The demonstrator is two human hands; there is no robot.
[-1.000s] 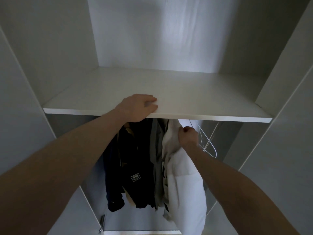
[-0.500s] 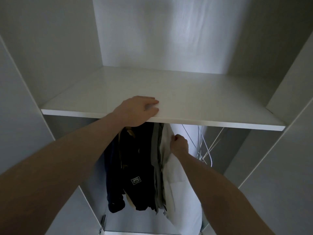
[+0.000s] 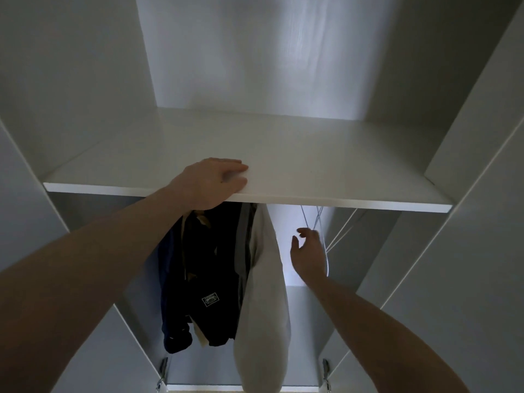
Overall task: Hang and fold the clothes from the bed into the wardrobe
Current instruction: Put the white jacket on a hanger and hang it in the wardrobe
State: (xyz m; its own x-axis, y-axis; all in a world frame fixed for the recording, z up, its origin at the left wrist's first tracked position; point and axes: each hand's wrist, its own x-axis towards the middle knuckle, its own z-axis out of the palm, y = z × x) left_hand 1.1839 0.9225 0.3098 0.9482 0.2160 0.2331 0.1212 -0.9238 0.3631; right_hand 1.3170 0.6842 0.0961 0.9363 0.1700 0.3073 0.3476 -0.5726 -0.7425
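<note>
A white garment (image 3: 263, 293) hangs under the wardrobe shelf (image 3: 326, 171), beside a dark navy jacket (image 3: 207, 279) and a grey garment (image 3: 243, 251). My left hand (image 3: 212, 182) rests on the shelf's front edge, fingers on top. My right hand (image 3: 307, 256) is open just right of the white garment, not touching it, fingers spread close to the thin wire hangers (image 3: 314, 219). The rail is hidden behind the shelf.
White wardrobe side walls (image 3: 467, 194) close in left and right. Empty wire hangers (image 3: 340, 234) dangle at the right of the hanging space. Door hinges (image 3: 163, 367) show low down. The shelf top is bare.
My right hand has let go of the white garment and moved right towards the wire hangers. The garment now hangs on its own. My left hand has stayed on the shelf.
</note>
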